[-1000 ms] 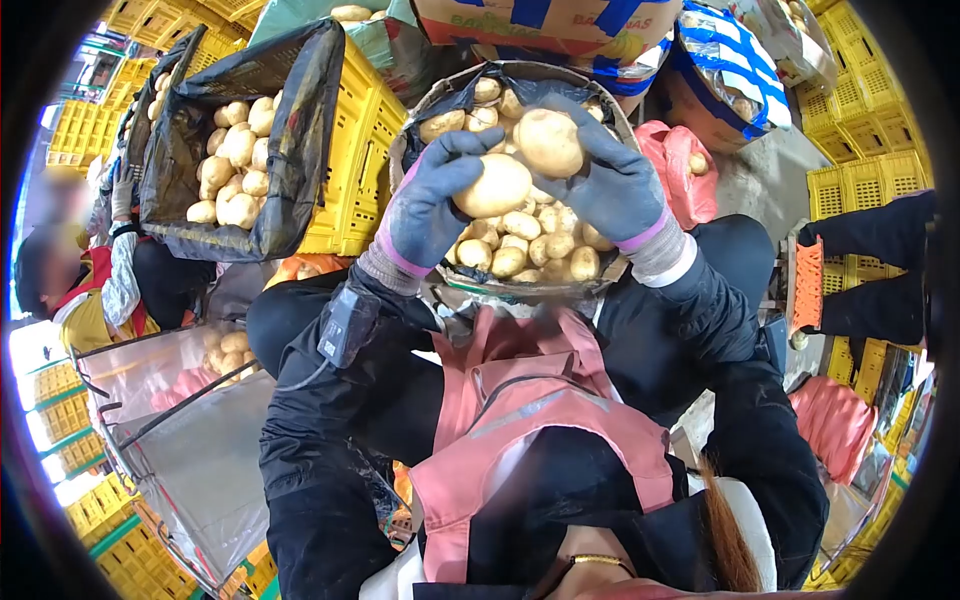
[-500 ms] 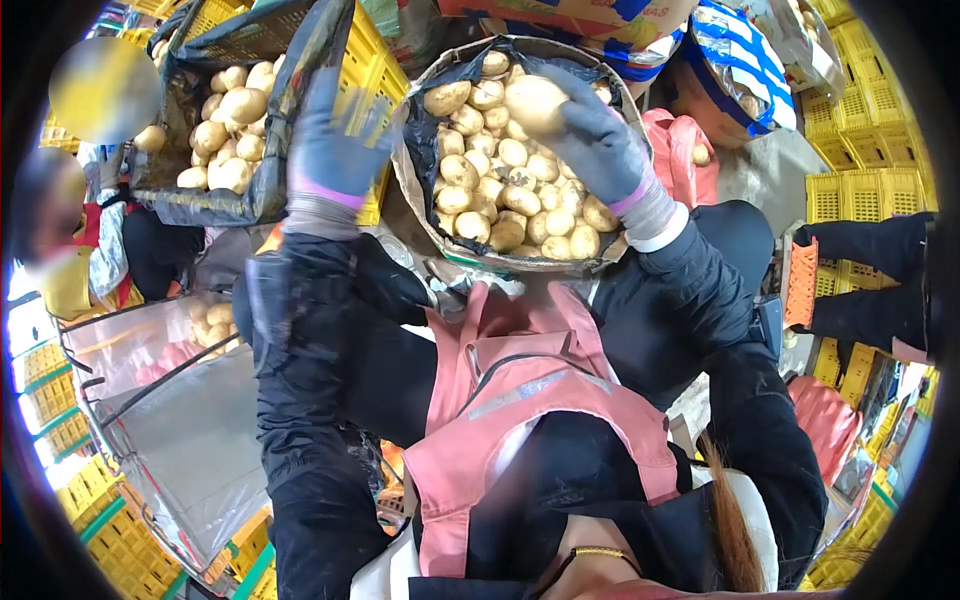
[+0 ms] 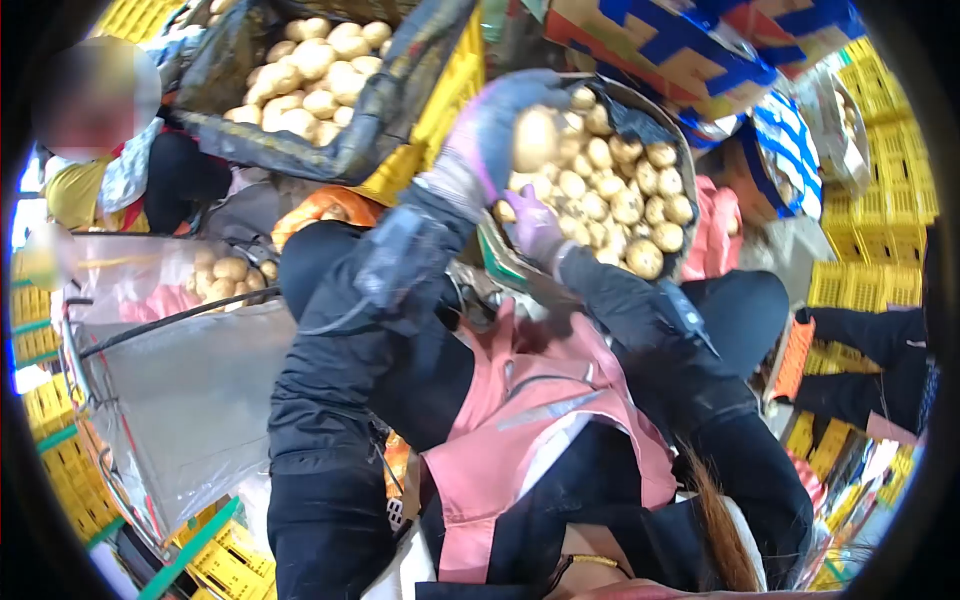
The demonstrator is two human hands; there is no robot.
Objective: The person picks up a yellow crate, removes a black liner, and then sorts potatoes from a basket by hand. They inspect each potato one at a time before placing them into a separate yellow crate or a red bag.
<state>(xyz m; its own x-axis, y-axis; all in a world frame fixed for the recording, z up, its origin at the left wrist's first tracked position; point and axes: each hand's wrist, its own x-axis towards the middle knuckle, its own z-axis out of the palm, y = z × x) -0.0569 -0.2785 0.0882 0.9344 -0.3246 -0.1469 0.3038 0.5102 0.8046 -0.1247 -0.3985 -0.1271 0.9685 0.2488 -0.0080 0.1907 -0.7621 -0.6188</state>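
Observation:
My left hand (image 3: pixel 490 125), in a blue and purple glove, is closed around a large pale potato (image 3: pixel 535 140) over the left side of a round-looking carton (image 3: pixel 690 190). The carton is lined with dark plastic and filled with smaller potatoes (image 3: pixel 625 205). My right hand (image 3: pixel 537 228), with the glove's purple side showing, is at the carton's near left rim, just below the left hand. Its fingers look apart and seem to hold nothing, though they are slightly blurred.
Left of the carton stands a yellow crate (image 3: pixel 460 90) with a dark liner (image 3: pixel 260 150), full of large potatoes (image 3: pixel 315 75). Blue-taped cartons (image 3: pixel 660 50) stand behind. A pink bag (image 3: pixel 712 225) touches the right side. Another person (image 3: pixel 180 180) sits at the left.
The view has shifted, moving the crate and carton rightward. The large potato, earlier in my right hand, now appears in my left. My right hand has turned over and lowered to the near rim.

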